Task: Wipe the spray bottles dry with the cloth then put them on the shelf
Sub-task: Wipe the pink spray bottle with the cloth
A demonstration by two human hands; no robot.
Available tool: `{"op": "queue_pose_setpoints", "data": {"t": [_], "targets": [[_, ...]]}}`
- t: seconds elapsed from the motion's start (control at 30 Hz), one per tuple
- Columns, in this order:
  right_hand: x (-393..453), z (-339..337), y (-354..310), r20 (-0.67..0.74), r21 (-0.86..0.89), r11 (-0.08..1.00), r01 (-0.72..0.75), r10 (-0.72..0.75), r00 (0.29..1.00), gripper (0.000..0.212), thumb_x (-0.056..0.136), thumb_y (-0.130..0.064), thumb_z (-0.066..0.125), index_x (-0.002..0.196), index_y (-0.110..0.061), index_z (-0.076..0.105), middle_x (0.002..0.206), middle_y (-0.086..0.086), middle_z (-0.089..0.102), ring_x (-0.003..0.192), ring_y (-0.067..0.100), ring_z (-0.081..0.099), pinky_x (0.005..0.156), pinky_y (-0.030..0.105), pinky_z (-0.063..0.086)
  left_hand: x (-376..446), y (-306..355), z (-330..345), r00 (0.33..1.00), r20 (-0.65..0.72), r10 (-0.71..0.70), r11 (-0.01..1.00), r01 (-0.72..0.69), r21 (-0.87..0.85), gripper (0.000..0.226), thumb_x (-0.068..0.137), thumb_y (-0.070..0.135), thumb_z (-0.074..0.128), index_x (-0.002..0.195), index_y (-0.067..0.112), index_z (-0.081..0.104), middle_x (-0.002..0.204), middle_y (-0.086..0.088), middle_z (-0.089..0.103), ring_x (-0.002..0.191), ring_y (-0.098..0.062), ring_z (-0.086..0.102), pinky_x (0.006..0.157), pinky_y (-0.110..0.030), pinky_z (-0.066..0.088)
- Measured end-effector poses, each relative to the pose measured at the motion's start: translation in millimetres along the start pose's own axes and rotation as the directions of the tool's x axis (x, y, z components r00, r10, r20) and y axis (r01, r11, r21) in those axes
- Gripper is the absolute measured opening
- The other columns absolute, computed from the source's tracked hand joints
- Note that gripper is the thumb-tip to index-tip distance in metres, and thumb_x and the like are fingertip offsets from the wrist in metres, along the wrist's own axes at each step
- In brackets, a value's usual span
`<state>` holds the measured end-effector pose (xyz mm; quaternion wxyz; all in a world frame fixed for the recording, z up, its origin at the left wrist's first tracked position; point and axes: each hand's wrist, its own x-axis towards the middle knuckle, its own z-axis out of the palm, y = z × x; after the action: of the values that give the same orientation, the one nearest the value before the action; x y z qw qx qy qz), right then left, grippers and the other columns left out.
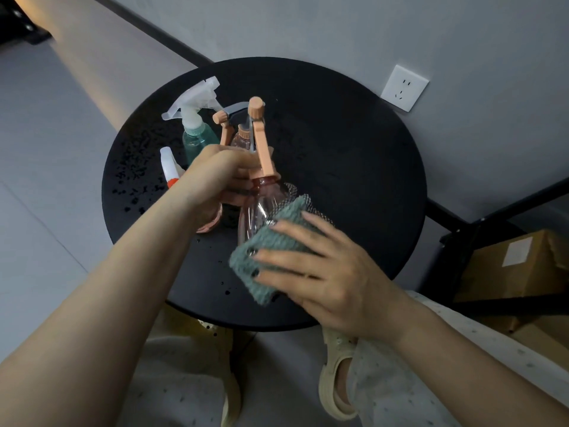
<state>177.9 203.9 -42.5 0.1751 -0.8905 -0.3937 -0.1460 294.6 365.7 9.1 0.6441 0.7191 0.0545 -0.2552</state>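
Note:
My left hand (215, 177) grips the neck of a clear pink spray bottle (261, 208) with an orange pump head, held above a round black table (354, 180). My right hand (320, 269) presses a grey-green cloth (271, 257) around the bottle's lower body. On the table behind stand a teal bottle with a white trigger (195, 131), another pink bottle with an orange head (238, 135), and a white-and-orange nozzle (168, 166), its bottle hidden by my left arm.
Water drops dot the table's left side (132, 167). A black metal shelf (492, 229) with cardboard boxes (517, 266) stands at the right. A wall socket (404, 87) sits behind the table. My feet in sandals are under the table's near edge.

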Motion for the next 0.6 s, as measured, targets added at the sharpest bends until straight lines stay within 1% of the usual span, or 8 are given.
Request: {"op": "queue_pose_setpoints", "data": {"t": [0.1, 0.17, 0.2, 0.27, 0.37, 0.43, 0.5, 0.6], "targets": [[-2, 0, -1, 0.045, -0.037, 0.996, 0.076, -0.075, 0.996, 0.029, 0.092, -0.014, 0.054, 0.118, -0.017, 0.066, 0.132, -0.001, 0.058, 0.133, 0.027, 0.040, 0.113, 0.049, 0.027, 1, 0, -3, 1.000, 0.021, 0.006, 1.000, -0.006, 0.015, 0.021, 0.091, 0.005, 0.048, 0.083, 0.015, 0.065, 0.048, 0.005, 0.063, 0.039, -0.003, 0.057, 0.037, -0.011, 0.040], [0, 0, 0, 0.019, -0.012, 1.000, 0.025, -0.025, 1.000, 0.030, 0.091, -0.012, 0.057, 0.120, -0.016, 0.064, 0.132, 0.000, 0.057, 0.133, 0.026, 0.040, 0.112, 0.048, 0.028, 1, -1, -2, 0.997, 0.071, 0.001, 0.999, -0.003, 0.037, 0.022, 0.093, 0.008, 0.048, 0.081, 0.017, 0.064, 0.049, 0.005, 0.064, 0.040, -0.004, 0.058, 0.037, -0.011, 0.040], [1, 0, 1, -0.011, 0.029, 0.999, -0.031, 0.031, 0.999, 0.031, 0.091, -0.012, 0.056, 0.121, -0.015, 0.063, 0.133, 0.001, 0.057, 0.133, 0.027, 0.039, 0.112, 0.048, 0.030, 2, -2, -1, 0.995, 0.099, -0.002, 0.999, -0.003, 0.050, 0.023, 0.093, 0.009, 0.049, 0.078, 0.017, 0.065, 0.050, 0.004, 0.065, 0.042, -0.004, 0.058, 0.038, -0.012, 0.040], [3, 0, 2, -0.068, 0.181, 0.967, -0.182, 0.196, 0.978, 0.033, 0.093, -0.012, 0.052, 0.125, -0.013, 0.059, 0.137, 0.002, 0.053, 0.136, 0.026, 0.036, 0.111, 0.045, 0.033, 4, -5, 0, 0.990, 0.141, -0.002, 0.997, -0.009, 0.080, 0.032, 0.092, 0.010, 0.051, 0.066, 0.017, 0.069, 0.057, 0.004, 0.066, 0.047, -0.007, 0.057, 0.041, -0.014, 0.039], [8, -2, 4, -0.083, 0.467, 0.802, -0.373, 0.460, 0.884, 0.039, 0.094, -0.010, 0.048, 0.132, -0.013, 0.051, 0.141, -0.003, 0.045, 0.138, 0.016, 0.034, 0.113, 0.031, 0.030, 6, -10, 4, 0.981, 0.194, -0.005, 0.996, -0.013, 0.093, 0.047, 0.092, 0.007, 0.050, 0.054, 0.020, 0.072, 0.057, 0.007, 0.066, 0.052, -0.007, 0.056, 0.049, -0.018, 0.042], [10, -3, 5, -0.079, 0.550, 0.729, -0.408, 0.531, 0.844, 0.038, 0.094, -0.009, 0.048, 0.131, -0.013, 0.051, 0.140, -0.004, 0.044, 0.136, 0.011, 0.037, 0.113, 0.025, 0.029, 7, -10, 4, 0.978, 0.207, -0.005, 0.998, -0.008, 0.061, 0.046, 0.092, 0.006, 0.049, 0.056, 0.019, 0.074, 0.062, 0.008, 0.069, 0.061, -0.010, 0.061, 0.059, -0.023, 0.048], [10, -4, 4, -0.083, 0.544, 0.738, -0.400, 0.521, 0.849, 0.039, 0.093, -0.008, 0.048, 0.132, -0.012, 0.051, 0.140, -0.004, 0.044, 0.137, 0.012, 0.036, 0.113, 0.026, 0.028, 7, -10, 2, 0.981, 0.196, 0.013, 0.998, -0.024, 0.052, 0.046, 0.093, 0.007, 0.049, 0.055, 0.020, 0.073, 0.061, 0.009, 0.069, 0.060, -0.009, 0.061, 0.060, -0.023, 0.048], [5, -4, 4, -0.108, 0.405, 0.856, -0.322, 0.394, 0.913, 0.038, 0.092, -0.008, 0.049, 0.130, -0.011, 0.052, 0.140, -0.002, 0.045, 0.139, 0.021, 0.033, 0.113, 0.033, 0.030, 5, -7, 0, 0.989, 0.141, 0.051, 0.996, -0.060, 0.062, 0.039, 0.093, 0.010, 0.050, 0.059, 0.016, 0.066, 0.051, 0.008, 0.064, 0.046, -0.002, 0.056, 0.047, -0.015, 0.043]]}}
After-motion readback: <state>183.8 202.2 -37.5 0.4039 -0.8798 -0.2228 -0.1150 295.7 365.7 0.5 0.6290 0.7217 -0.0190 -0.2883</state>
